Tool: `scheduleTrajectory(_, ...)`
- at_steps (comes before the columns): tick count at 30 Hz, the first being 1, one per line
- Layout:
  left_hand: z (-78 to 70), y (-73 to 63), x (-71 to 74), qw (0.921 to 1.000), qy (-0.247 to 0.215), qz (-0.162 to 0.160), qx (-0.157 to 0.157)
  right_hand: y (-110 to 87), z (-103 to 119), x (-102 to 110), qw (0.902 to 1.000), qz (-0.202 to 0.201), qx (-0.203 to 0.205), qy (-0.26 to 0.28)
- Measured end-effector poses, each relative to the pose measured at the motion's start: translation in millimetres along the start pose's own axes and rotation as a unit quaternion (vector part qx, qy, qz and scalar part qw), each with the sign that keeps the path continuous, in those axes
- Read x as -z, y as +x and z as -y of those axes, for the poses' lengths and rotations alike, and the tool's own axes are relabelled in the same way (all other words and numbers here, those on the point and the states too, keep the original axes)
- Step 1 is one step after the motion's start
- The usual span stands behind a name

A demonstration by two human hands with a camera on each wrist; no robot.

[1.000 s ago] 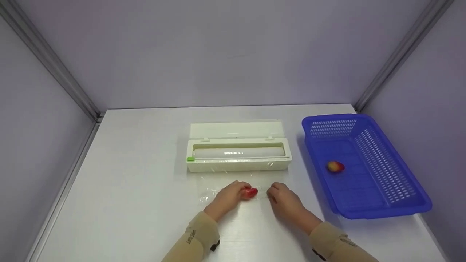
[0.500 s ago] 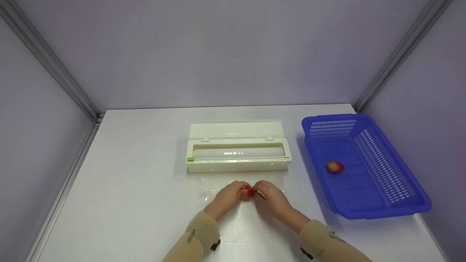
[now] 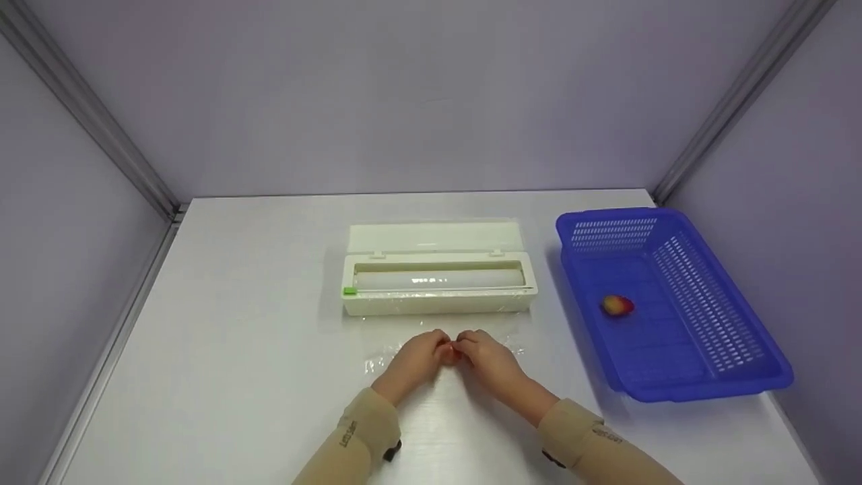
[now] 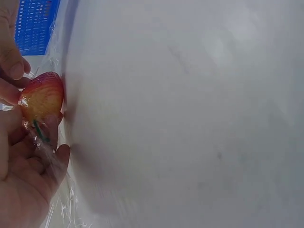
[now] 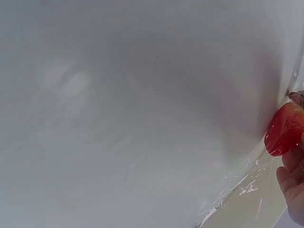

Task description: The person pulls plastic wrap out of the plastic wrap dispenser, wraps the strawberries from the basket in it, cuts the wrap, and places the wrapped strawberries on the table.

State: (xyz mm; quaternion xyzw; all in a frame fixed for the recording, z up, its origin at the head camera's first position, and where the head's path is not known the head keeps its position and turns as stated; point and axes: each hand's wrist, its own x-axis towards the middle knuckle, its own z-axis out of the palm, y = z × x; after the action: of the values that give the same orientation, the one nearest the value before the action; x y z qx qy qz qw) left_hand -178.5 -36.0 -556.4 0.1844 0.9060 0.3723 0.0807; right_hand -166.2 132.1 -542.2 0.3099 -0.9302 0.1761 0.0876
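Clock centred on the held fruit, head view. Red-and-yellow oval fruit with green stem (image 4: 42, 97): between both hands over the white flat table (image 3: 229, 337), clear thin plastic film (image 4: 71, 204) around it. Whether the fruit touches the table, can't tell.

Left hand (image 3: 414, 364), between 8 and 9 o'clock: fingers curled, holding the fruit at its stem end. Right hand (image 3: 495, 367), between 3 and 4: fingers narrow, pinching film at the fruit's red end; exact fingertip contact partly hidden.

Film glints on the table at 9 o'clock. Off-white rectangular plastic dispenser box (image 3: 441, 305) at 12, lid (image 3: 434, 236) tipped back on its far side; white cylindrical roll (image 3: 438, 278) inside, small green tab (image 3: 349, 291) at the box's left end.

Blue rectangular slotted plastic basket (image 3: 663, 337) between 2 and 3, well apart from the hands; second red-and-yellow fruit (image 3: 617, 305) lies in it, near its left wall. Beige long sleeves (image 3: 369, 417) on both arms.
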Motion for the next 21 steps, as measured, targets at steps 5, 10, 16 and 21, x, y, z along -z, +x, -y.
scheduleTrajectory(5,0.0,-3.2,0.0,0.9988,0.023,-0.033,-0.026,4.9,2.0,1.1,1.0000,-0.003,-0.004,-0.007)
scheduleTrajectory(10,1.8,-3.5,-3.5,0.9990,0.008,-0.044,0.002,6.4,2.6,2.0,0.9999,0.003,-0.013,-0.002)
scheduleTrajectory(16,0.5,-6.9,-5.9,0.9975,-0.003,-0.064,0.029,7.3,3.7,-0.1,0.9996,0.015,-0.023,-0.002)
scheduleTrajectory(21,0.1,-9.8,-8.2,0.9942,0.020,-0.105,0.018,8.5,4.0,-2.1,0.9996,0.013,-0.023,0.008)
